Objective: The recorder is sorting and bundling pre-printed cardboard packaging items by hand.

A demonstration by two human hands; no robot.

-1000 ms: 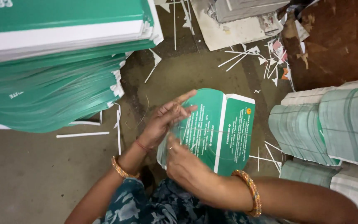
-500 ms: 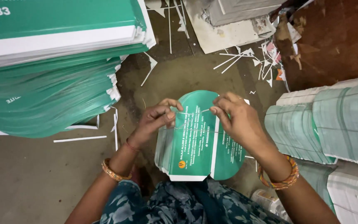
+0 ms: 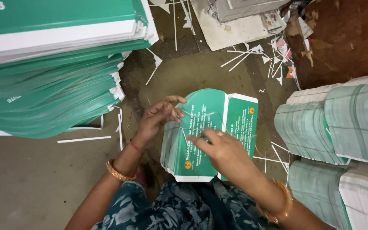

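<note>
A bundle of flat green printed cards [image 3: 205, 115] with white edges lies on the floor in front of my lap. A thin pale string [image 3: 192, 123] loops over its face. My left hand [image 3: 158, 119] hovers at the bundle's upper left corner, fingertips pinched on the string. My right hand [image 3: 222, 151] lies across the middle of the bundle, fingers pointing left, and holds the string down against the cards. Both wrists carry orange bangles.
A tall pile of green and white sheets [image 3: 52, 72] rises at the left. Tied bundles of pale green cards [image 3: 341, 123] are stacked at the right. White paper offcuts [image 3: 252, 53] litter the concrete floor behind, beside a brown board [image 3: 341, 38].
My right hand has come down from the bundle's top edge to its middle. My left hand stays near the upper left corner. The bundle has shifted slightly.
</note>
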